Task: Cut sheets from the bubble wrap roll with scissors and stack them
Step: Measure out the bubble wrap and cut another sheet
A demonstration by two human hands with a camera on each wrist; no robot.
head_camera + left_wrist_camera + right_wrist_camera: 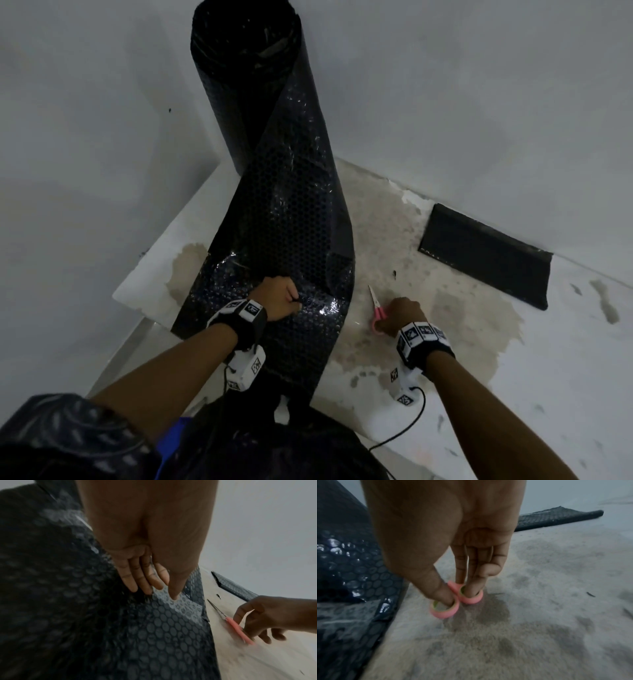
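Black bubble wrap roll [245, 78], tall cylinder, standing upright in the wall corner; its loose web [291, 219] runs down across the white, stained desk [445, 325] toward the person.

Left hand [279, 301]: flat on the web, fingers [137, 577] straight and pressing, holding nothing.

Right hand [402, 313]: thumb and fingers [471, 574] threaded through the loops of the pink-handled scissors [376, 310], which lie on the desk just beside the web's right edge, blades closed, pointing away.

Folded black sheet [486, 260]: against the wall, well apart from the web; probably the stack.

Risks, as judged: the web is creased and twisted near the left hand, so a cut begun here could run crooked or snag. Light pressing may let the slick film slide. The upright roll could topple if tugged.

View notes: only the right wrist view shows the digits inside the loops; only the head view shows the roll; the left wrist view shows the small nick at the web's edge.
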